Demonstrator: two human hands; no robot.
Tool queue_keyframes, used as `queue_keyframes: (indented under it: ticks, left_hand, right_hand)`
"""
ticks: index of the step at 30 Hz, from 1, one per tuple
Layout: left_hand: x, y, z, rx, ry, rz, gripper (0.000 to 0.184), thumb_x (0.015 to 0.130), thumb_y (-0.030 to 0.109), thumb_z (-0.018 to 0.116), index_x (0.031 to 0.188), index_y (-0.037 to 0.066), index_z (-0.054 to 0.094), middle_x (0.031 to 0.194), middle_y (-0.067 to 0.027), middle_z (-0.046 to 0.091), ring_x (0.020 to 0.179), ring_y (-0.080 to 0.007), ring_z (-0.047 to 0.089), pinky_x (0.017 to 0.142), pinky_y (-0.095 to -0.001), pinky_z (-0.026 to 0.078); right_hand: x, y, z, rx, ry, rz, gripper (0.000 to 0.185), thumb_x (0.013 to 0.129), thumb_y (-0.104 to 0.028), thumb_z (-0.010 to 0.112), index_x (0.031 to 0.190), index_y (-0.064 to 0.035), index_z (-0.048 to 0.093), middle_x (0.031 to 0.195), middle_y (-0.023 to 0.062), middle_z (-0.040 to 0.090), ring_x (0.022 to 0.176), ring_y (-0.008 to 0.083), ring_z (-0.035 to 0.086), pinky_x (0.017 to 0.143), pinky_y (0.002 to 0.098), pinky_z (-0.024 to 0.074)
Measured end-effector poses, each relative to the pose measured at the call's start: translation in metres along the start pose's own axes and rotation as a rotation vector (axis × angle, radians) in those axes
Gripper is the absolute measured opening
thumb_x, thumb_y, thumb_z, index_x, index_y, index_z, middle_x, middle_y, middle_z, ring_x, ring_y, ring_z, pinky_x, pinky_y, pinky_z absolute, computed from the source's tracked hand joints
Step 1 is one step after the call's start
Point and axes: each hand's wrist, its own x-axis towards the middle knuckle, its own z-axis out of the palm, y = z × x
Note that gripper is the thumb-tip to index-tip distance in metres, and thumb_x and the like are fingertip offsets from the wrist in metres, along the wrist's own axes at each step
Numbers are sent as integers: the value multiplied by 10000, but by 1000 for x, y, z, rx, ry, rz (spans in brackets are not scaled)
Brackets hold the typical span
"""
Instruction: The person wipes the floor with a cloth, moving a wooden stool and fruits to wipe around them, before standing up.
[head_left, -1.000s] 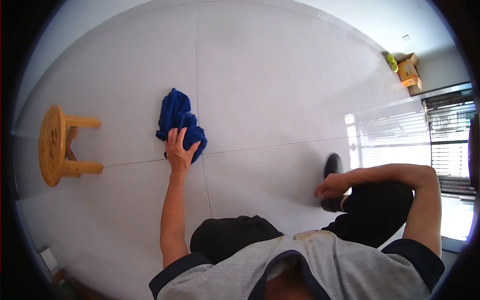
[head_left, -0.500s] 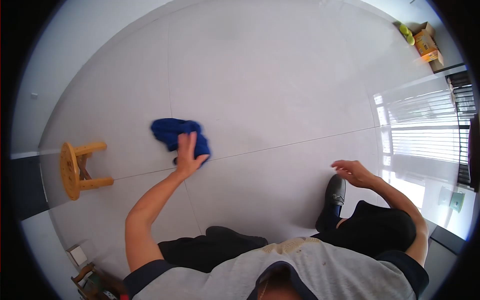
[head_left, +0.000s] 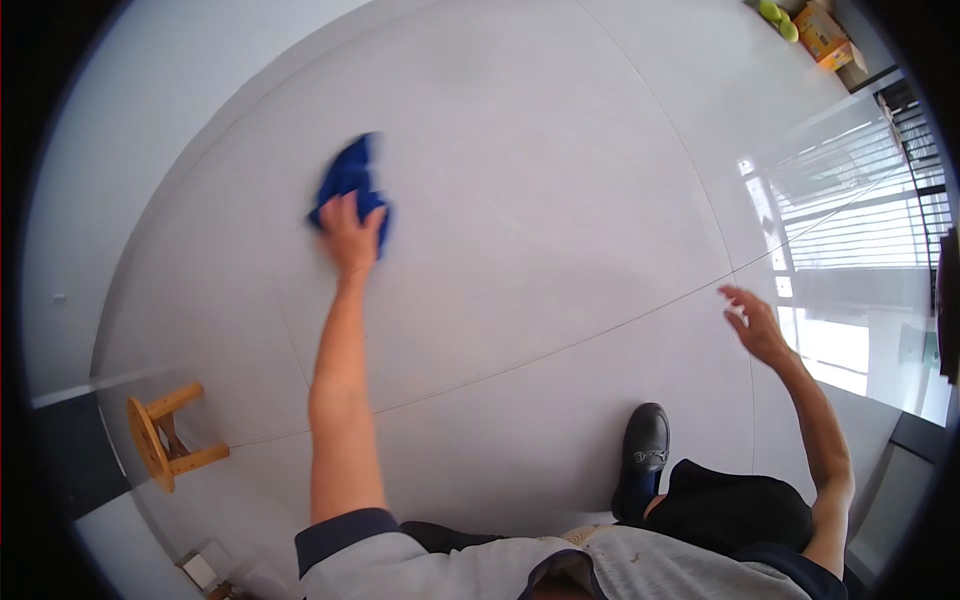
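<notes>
At the far left, a dark grey panel (head_left: 78,455) is seen below a pale wall (head_left: 130,210). Just to the right, a wooden stool (head_left: 150,445) is set on the pale floor (head_left: 530,250), its round seat shown toward the left edge and its legs toward the middle. Below it, a small white box-like object (head_left: 198,570) is partly seen.

Farther right and higher in the view, well apart from the stool, a bunched blue cloth (head_left: 348,172) is spread on the floor, its edges blurred. The left hand (head_left: 348,238) is laid over the near part of the cloth, the arm stretched out straight; whether the fabric is grasped or only pressed cannot be told.

To the right of the middle, a dark shoe (head_left: 645,437) with a metal fitting is planted on the floor, and a bent knee in black trousers (head_left: 740,510) is seen beside it. Above the knee, the right hand (head_left: 755,325) is held released, its fingers loosely bent, well apart from the cloth. At the upper right, yellow-green round objects (head_left: 778,18) are placed beside an orange cardboard box (head_left: 823,38). At the right edge, a barred window (head_left: 915,150) is mirrored in the glossy floor.
</notes>
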Motion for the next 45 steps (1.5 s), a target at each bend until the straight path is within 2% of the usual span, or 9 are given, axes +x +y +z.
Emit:
queue_keyframes:
  ticks: [7,12,14,20,23,28,33,37,45]
  left_hand:
    - [-39,-57,-22,164,-24,-675,765,719,628,464,1246,87,342,1220,-179,359,1163,-356,284,871,-543,293]
    - [0,99,29,-246,56,97,643,698,411,633,1194,66,414,1153,-216,436,1119,-388,320,893,-521,276]
    - [11,181,43,-238,-56,169,629,723,428,609,1207,76,414,1220,-244,393,1161,-399,300,936,-462,264]
    - [-78,358,44,-590,-349,531,697,653,361,652,1248,111,389,1271,-247,340,1217,-422,229,925,-596,201]
    - [-148,402,15,-655,-621,766,701,612,380,670,1225,155,417,1279,-175,357,1228,-341,261,945,-577,204]
    - [-117,376,39,-416,-453,1075,589,618,463,614,1135,218,476,1204,-57,424,1213,-222,296,961,-557,206]
    - [36,286,57,-89,-253,526,525,687,417,589,1121,148,472,1125,-69,460,1089,-253,380,804,-497,335]
    - [38,186,50,-34,-147,-89,690,760,520,508,1242,51,351,1242,-197,351,1161,-345,299,914,-466,295]
    - [-69,190,1,106,-511,-371,818,782,564,438,1327,35,134,1331,-274,131,1259,-401,79,971,-506,214]
  right_hand:
    - [99,59,36,-66,501,-9,385,840,-117,458,1215,-82,378,1243,170,381,1151,296,377,931,387,319]
    - [117,119,80,-332,668,273,435,887,-305,315,1305,-188,286,1363,90,252,1273,239,196,1026,410,117]
    - [115,109,78,-316,651,304,441,888,-316,303,1310,-191,280,1369,80,244,1276,234,192,1028,407,111]
    - [110,102,76,-291,641,304,445,883,-305,311,1310,-184,288,1369,79,252,1274,234,201,1028,407,110]
    - [109,104,76,-263,643,274,444,878,-297,327,1306,-182,299,1367,82,257,1274,235,204,1024,408,113]
    - [109,101,73,-228,619,265,432,876,-248,311,1303,-179,309,1367,86,257,1275,241,200,1018,411,121]
    - [108,102,77,-247,603,306,444,867,-232,305,1306,-167,300,1370,81,252,1279,244,187,1024,406,103]
    - [107,108,80,-298,577,274,488,831,-179,353,1314,-156,284,1382,91,222,1281,260,171,1022,420,95]
    - [109,100,74,-267,533,351,485,835,-195,354,1310,-147,269,1374,109,213,1277,270,159,1014,438,100]
